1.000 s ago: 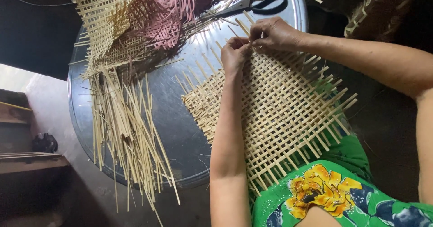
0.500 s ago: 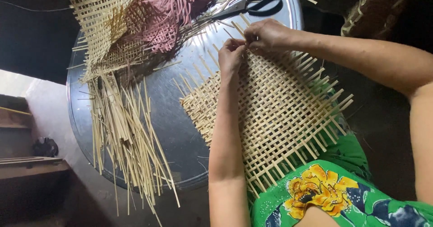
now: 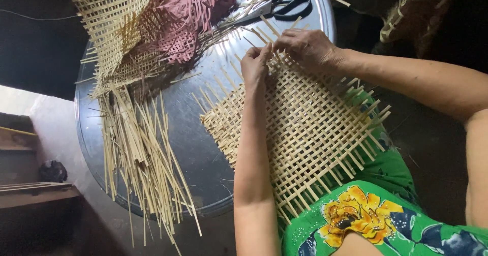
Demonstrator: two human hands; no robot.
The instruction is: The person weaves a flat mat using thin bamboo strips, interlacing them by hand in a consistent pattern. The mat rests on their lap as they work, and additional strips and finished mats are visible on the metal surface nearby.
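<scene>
left hand (image 3: 255, 65) and right hand (image 3: 306, 47) pinching strips at far edge of woven mat (image 3: 310, 134), mat lying diagonally, black scissors (image 3: 284, 4) just beyond hands, loose strips (image 3: 142, 159) left on round metal tabletop (image 3: 198, 149)

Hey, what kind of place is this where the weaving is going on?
Probably a home or small craft workspace for handweaving. Both hands, left hand and right hand, work a half-woven mat over a round metal tray, with loose strips, scissors and finished woven pieces nearby.
</scene>
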